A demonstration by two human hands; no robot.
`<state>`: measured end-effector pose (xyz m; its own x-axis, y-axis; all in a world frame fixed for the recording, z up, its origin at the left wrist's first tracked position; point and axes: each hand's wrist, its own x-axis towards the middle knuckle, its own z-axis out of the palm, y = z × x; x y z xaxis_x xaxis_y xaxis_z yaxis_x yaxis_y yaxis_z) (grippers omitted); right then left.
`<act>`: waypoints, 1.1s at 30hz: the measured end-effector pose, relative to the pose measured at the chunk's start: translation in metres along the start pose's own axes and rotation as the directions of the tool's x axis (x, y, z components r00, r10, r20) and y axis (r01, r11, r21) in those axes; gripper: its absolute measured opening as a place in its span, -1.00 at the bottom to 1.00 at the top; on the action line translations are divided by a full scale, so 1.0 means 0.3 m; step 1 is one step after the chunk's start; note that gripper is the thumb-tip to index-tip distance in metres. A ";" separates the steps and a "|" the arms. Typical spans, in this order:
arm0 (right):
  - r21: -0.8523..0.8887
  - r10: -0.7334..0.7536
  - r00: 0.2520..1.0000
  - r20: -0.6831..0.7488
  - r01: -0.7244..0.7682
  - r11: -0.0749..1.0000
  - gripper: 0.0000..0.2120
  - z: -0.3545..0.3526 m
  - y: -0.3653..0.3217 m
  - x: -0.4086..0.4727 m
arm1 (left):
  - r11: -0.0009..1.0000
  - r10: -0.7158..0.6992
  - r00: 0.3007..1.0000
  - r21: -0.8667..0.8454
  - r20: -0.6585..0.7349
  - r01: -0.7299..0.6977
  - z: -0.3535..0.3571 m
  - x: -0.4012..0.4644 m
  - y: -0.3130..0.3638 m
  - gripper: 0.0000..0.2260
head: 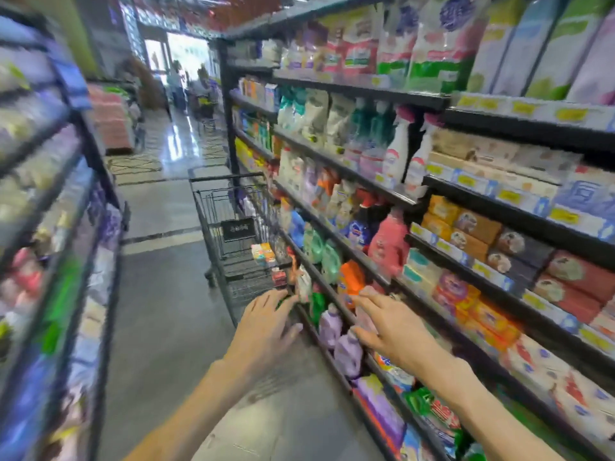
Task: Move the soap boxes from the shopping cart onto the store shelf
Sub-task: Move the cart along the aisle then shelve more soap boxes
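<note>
Supermarket aisle: stocked shelving runs down both sides over a grey floor (159, 327). At mid-distance the shopping cart (213, 207) stands just beside the right store shelf (442, 264); a few soap boxes (263, 253) lie in its basket. Near the cart's near end, the left hand (266, 321) reaches out with fingers spread, holding nothing. Over the shelf's lower bottles, the right hand (389, 324) is likewise spread and empty.
</note>
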<state>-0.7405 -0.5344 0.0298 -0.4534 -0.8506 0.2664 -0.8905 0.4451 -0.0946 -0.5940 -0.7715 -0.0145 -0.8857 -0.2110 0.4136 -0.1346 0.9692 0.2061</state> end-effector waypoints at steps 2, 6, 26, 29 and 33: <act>0.024 -0.061 0.998 0.011 0.061 0.998 -0.43 0.071 -0.108 0.157 | 0.998 -0.066 0.998 0.025 0.003 0.066 -0.045 -0.044 -0.165 -0.50; 0.062 -0.169 0.983 0.064 0.165 0.984 -0.41 0.210 -0.290 0.459 | 0.986 -0.150 0.989 0.066 -0.019 0.151 -0.112 -0.099 -0.463 -0.51; 0.198 -0.461 0.880 0.114 0.434 0.879 -0.41 0.709 -0.542 2.100 | 0.835 -0.493 0.867 0.242 -0.074 0.495 -0.128 0.465 -1.700 -0.44; 0.187 -0.489 0.865 0.112 0.465 0.865 -0.42 0.771 -0.558 2.306 | 0.828 -0.497 0.864 0.255 -0.076 0.499 -0.124 0.577 -1.874 -0.44; 0.157 -0.468 0.874 0.130 0.448 0.880 -0.42 0.880 -0.567 2.587 | 0.840 -0.478 0.877 0.264 -0.052 0.474 -0.078 0.747 -2.141 -0.47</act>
<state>-0.9509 -1.3443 -0.0006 0.0158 -0.9883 0.1520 -0.9929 -0.0334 -0.1140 -0.6957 -1.4442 -0.0332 -0.6889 -0.6550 0.3104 -0.6500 0.7478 0.1355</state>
